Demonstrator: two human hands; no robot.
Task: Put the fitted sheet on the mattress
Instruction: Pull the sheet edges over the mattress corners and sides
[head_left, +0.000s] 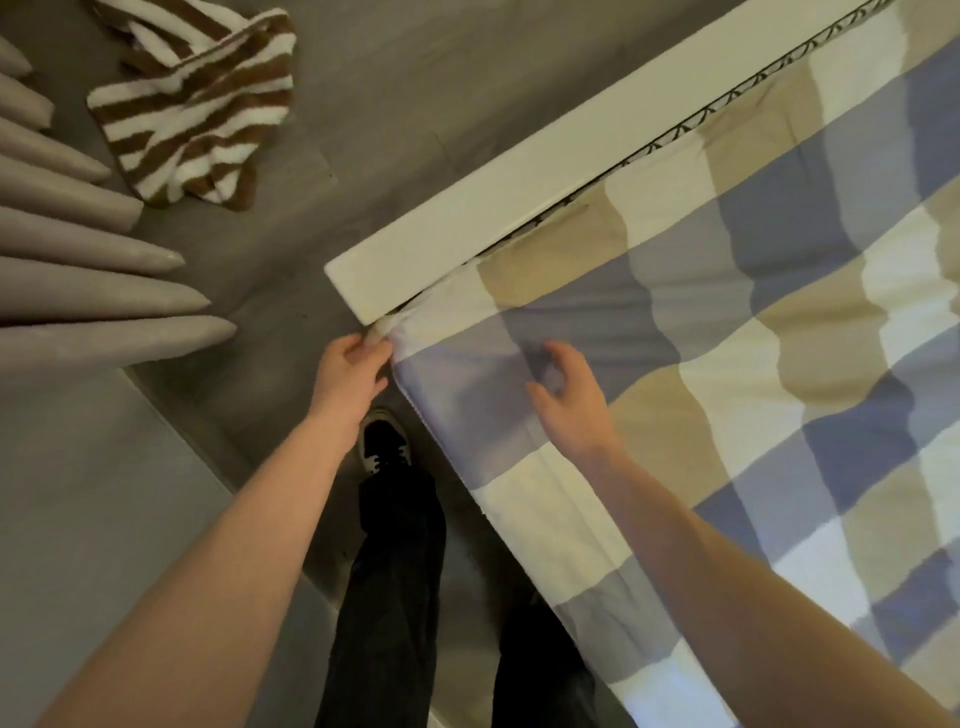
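Checked cloth in blue, tan & cream: the fitted sheet (701, 364) is spread over the bed top, w/ some wrinkles, and its near edge hangs down the side by the person's legs. Left grip (353, 364) pinches the sheet's corner, fingers curled round the bunched cloth right at the end of the white bed board (519, 171), where sheet & board meet. Right grip (566, 395) is over the sheet just inside that corner, fingers loosely bent, grasping nothing; can't tell if the tips touch the cloth. Along the board's inner edge runs a dark zigzag trim. On the grey floor (389, 78), well apart from the bed, lies a brown & white striped towel (197, 114). One shoe (382, 441) shows betw. the arms.
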